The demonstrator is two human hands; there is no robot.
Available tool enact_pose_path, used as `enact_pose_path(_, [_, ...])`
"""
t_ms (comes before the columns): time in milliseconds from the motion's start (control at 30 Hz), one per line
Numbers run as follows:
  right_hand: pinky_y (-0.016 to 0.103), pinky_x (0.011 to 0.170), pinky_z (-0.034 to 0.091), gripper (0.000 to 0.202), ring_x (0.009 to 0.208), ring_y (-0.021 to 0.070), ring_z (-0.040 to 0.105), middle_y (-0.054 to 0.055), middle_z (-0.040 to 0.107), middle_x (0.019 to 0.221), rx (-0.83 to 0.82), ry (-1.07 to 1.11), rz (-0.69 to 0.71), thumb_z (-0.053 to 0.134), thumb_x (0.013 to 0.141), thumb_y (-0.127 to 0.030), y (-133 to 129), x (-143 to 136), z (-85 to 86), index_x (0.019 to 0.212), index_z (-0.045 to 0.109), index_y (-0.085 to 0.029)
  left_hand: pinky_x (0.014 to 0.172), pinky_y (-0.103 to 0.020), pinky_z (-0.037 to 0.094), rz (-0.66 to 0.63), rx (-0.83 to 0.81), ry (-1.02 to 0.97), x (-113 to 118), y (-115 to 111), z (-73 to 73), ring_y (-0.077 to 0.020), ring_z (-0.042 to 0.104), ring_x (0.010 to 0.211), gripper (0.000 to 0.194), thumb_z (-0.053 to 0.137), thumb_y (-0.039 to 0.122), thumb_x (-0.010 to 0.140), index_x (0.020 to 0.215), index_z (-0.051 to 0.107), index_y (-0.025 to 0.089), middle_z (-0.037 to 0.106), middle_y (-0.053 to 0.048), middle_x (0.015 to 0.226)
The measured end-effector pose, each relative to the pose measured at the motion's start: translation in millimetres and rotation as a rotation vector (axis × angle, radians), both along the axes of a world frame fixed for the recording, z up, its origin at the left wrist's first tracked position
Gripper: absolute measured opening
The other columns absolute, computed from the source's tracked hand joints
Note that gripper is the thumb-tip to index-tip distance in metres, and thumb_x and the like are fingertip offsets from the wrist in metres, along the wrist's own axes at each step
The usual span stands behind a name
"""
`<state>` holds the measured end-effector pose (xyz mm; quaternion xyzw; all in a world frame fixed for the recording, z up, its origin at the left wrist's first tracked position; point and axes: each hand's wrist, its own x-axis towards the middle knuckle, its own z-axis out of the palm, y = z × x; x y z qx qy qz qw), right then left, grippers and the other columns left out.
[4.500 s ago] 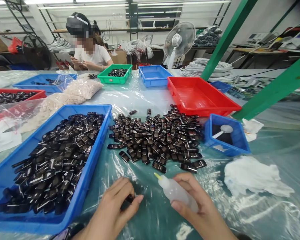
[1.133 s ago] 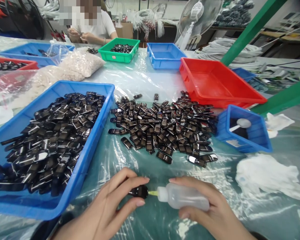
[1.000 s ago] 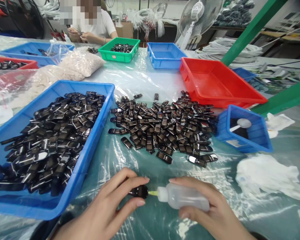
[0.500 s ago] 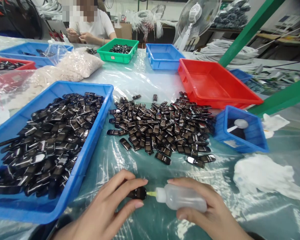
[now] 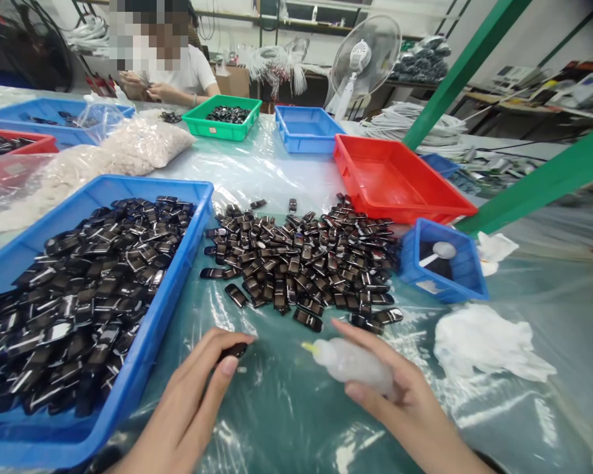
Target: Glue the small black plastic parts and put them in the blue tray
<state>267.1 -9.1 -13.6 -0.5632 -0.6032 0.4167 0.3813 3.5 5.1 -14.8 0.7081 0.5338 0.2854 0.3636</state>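
Observation:
Between thumb and fingers, my left hand (image 5: pixel 197 375) holds a small glossy black car-shaped piece (image 5: pixel 234 351), partly covered by the fingers. My right hand (image 5: pixel 395 375) grips a translucent white squeeze bottle (image 5: pixel 358 366), whose yellow tip points left, apart from the piece. Beyond both hands, a pile of similar black pieces (image 5: pixel 296 263) lies on the plastic-covered green table (image 5: pixel 277 421). At the left, a large blue tray (image 5: pixel 170 296) holds many more of these pieces.
A small blue bin (image 5: pixel 437 289) with a white spoon, white crumpled cloth (image 5: pixel 489 342) and a red tray (image 5: pixel 405 178) are at the right. Behind are a green tray (image 5: pixel 222 131), a blue tray (image 5: pixel 309 138) and a bag of pale material (image 5: pixel 148 141). A person sits across the table.
My left hand has moved left with the black piece, and the bottle's tip has come away from it. The bottle now tilts upward toward its tip. The camera view has shifted slightly.

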Motion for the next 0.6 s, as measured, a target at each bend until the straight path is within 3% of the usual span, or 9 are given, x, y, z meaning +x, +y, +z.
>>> enact_pose_path(167, [0.034, 0.089, 0.053, 0.028, 0.105, 0.0203, 0.065, 0.004, 0.069, 0.113, 0.089, -0.054, -0.097, 0.065, 0.084, -0.03, 9, 4, -0.6, 0.111, 0.057, -0.03, 0.092, -0.037, 0.048, 0.095, -0.106, 0.06, 5, -7, 1.3, -0.0245, 0.06, 0.106, 0.032, 0.035, 0.048, 0.097, 0.122, 0.05, 0.033, 0.059, -0.003, 0.117])
enact_pose_path(300, [0.039, 0.093, 0.049, 0.031, 0.114, 0.0229, 0.059, 0.006, 0.064, 0.119, 0.099, -0.157, -0.131, 0.064, 0.084, -0.03, 11, 4, -4.0, 0.113, 0.052, -0.027, 0.085, -0.035, 0.049, 0.174, -0.153, 0.012, 4, -4, 4.6, -0.024, 0.061, 0.1, 0.036, 0.033, 0.052, 0.097, 0.118, 0.051, 0.031, 0.063, -0.003, 0.102])
enact_pose_path(367, [0.044, 0.094, 0.046, 0.038, 0.113, 0.0251, 0.055, 0.007, 0.06, 0.116, 0.293, -0.208, -0.245, 0.068, 0.081, -0.027, 8, 4, -2.3, 0.115, 0.05, -0.026, 0.081, -0.032, 0.047, 0.202, -0.152, -0.061, 4, -1, 6.7, -0.0225, 0.06, 0.095, 0.035, 0.032, 0.052, 0.097, 0.115, 0.051, 0.029, 0.063, -0.002, 0.096])
enact_pose_path(433, [0.042, 0.086, 0.049, 0.039, 0.1, 0.0234, 0.056, 0.005, 0.058, 0.103, 0.6, -0.253, -0.293, 0.068, 0.08, -0.017, 2, 1, 1.8, 0.113, 0.051, -0.027, 0.081, -0.031, 0.044, 0.238, -0.141, -0.136, 6, 2, 8.6, -0.0216, 0.058, 0.092, 0.033, 0.032, 0.05, 0.098, 0.112, 0.051, 0.028, 0.062, -0.002, 0.091])
enact_pose_path(500, [0.033, 0.07, 0.052, 0.032, 0.082, 0.0194, 0.058, 0.002, 0.059, 0.085, 0.796, -0.293, -0.134, 0.062, 0.081, -0.006, -4, -8, 5.4, 0.107, 0.056, -0.024, 0.081, -0.031, 0.042, 0.289, -0.147, -0.196, 9, 3, 9.9, -0.0219, 0.057, 0.09, 0.031, 0.033, 0.048, 0.098, 0.111, 0.052, 0.027, 0.061, -0.001, 0.089])
enact_pose_path(567, [0.029, 0.063, 0.053, 0.019, 0.075, 0.0181, 0.059, 0.005, 0.064, 0.081, 0.766, -0.404, 0.158, 0.056, 0.087, -0.006, -8, -25, 4.7, 0.101, 0.062, -0.016, 0.08, -0.031, 0.042, 0.324, -0.159, -0.237, 12, 3, 10.3, -0.0223, 0.057, 0.09, 0.03, 0.035, 0.046, 0.097, 0.109, 0.054, 0.027, 0.061, -0.001, 0.087])
enact_pose_path(600, [0.028, 0.061, 0.052, 0.02, 0.072, 0.0171, 0.059, 0.006, 0.064, 0.078, 0.85, -0.434, 0.211, 0.048, 0.091, -0.006, -9, -35, 2.1, 0.099, 0.064, -0.014, 0.078, -0.03, 0.042, 0.322, -0.155, -0.251, 13, 2, 10.1, -0.0223, 0.056, 0.089, 0.029, 0.036, 0.046, 0.096, 0.109, 0.055, 0.027, 0.061, 0.0, 0.087])
